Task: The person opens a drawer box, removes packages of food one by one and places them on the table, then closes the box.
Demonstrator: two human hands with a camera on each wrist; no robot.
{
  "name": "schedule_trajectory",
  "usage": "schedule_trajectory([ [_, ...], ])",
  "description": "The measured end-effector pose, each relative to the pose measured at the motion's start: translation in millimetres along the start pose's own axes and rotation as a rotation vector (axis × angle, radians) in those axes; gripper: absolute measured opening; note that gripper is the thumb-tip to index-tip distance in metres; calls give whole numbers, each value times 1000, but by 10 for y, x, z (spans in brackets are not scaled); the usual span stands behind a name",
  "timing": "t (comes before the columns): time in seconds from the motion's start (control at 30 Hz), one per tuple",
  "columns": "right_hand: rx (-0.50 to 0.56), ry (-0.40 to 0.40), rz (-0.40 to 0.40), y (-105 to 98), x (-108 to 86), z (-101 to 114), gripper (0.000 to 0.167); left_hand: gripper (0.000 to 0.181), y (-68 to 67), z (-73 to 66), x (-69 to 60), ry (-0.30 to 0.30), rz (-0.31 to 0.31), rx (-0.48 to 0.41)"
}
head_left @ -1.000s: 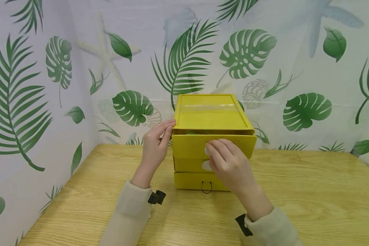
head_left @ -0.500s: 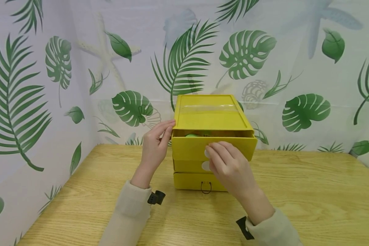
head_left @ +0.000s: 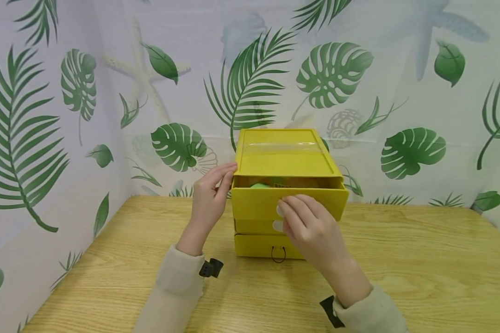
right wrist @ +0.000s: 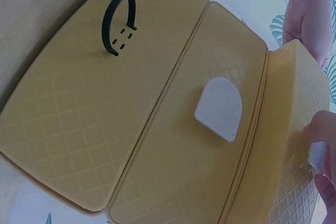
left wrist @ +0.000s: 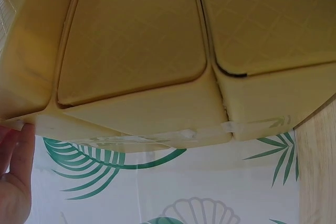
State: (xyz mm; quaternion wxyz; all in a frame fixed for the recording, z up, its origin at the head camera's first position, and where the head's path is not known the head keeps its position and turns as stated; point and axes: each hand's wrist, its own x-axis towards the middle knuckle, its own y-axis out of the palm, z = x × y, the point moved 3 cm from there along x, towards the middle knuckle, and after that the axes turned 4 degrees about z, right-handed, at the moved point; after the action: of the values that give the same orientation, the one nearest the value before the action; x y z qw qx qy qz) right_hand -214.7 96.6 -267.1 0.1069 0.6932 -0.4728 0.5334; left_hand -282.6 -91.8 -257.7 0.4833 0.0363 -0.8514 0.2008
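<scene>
A yellow three-drawer box (head_left: 281, 164) stands on the table, its top drawer (head_left: 254, 202) pulled partly out. My right hand (head_left: 314, 233) pinches that drawer's white handle (right wrist: 317, 157) between thumb and fingers. Through the gap above the drawer front, a bright green item (head_left: 260, 185) and other partly hidden contents show. Fairly straight fingers of my left hand (head_left: 210, 196) rest against the box's upper left front edge. A white tab handle (right wrist: 219, 109) marks the middle drawer, and a black loop handle (right wrist: 107, 30) the bottom one; both those drawers are closed.
The wooden table (head_left: 421, 268) extends on both sides and in front of the box. Behind it hangs a white leaf-print backdrop (head_left: 283, 69). Clear tape (head_left: 283, 146) crosses the box top.
The top drawer has come further out towards me with my right hand on its handle, widening the gap and showing more of the contents. My left hand has stayed at the box's side.
</scene>
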Motion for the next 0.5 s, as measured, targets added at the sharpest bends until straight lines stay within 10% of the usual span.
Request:
schedule_trajectory([
  [0.5, 3, -2, -8, -52, -5, 49, 22, 19, -4, -9, 2, 29, -11, 17],
])
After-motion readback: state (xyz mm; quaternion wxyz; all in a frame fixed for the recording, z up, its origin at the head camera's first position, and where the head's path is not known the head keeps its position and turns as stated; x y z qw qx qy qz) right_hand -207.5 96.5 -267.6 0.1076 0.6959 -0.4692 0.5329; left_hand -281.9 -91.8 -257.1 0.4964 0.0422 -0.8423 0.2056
